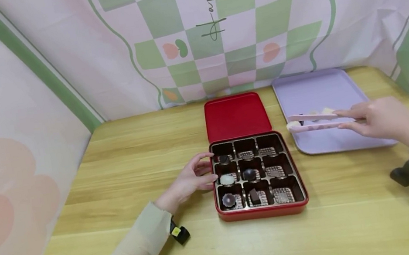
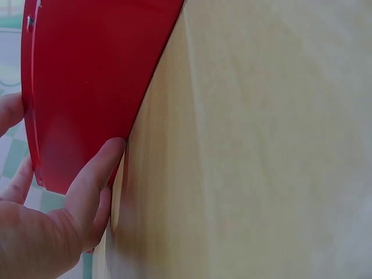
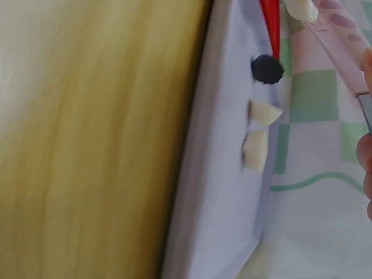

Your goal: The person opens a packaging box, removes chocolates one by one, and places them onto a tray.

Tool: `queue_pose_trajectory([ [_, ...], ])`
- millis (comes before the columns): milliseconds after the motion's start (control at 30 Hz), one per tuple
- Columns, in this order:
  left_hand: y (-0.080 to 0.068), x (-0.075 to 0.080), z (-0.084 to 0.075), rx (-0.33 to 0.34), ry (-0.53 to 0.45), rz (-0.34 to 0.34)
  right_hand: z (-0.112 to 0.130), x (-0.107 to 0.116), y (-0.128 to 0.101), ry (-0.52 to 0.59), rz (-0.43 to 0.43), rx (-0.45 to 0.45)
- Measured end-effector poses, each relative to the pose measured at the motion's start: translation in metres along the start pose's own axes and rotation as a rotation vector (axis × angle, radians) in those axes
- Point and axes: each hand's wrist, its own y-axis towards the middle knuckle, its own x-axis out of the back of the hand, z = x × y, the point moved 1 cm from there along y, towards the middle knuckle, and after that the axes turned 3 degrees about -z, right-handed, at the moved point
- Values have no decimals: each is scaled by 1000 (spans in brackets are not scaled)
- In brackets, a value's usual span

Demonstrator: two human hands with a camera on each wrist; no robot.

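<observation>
A red box lies open on the wooden table, its lid flat behind it. Its dark insert holds several chocolates, among them a white one and a round dark one. My left hand holds the box's left side; in the left wrist view the thumb presses the red wall. My right hand grips pink tongs over the lilac tray, a white piece pinched in their tips. On the tray lie a dark chocolate and two white pieces.
Patterned pink and green cloth walls close in the table on three sides. The lilac tray sits at the back right, close to the box's lid. Bare wood stretches to the left of the box and along the front edge.
</observation>
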Motion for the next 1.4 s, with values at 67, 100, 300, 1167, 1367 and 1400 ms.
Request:
queue_pose_trajectory([
  [67,0,0,1,0,-4,0,-3,-1,-5,-11,29,-29],
  [100,0,0,1,0,-3,1,-4,-1,-7,-18,45,-47],
  [300,0,0,1,6,-7,-6,-7,-1,-14,-44,164,-166],
  [1167,1,1,3,3,-8,-7,-11,-5,-23,-56,272,-218],
  [1367,0,1,1,-10,-6,0,-13,-6,-23,-12,151,-151],
  [1400,0,1,0,-12,-4,3,-13,-6,-22,-5,125,-130],
])
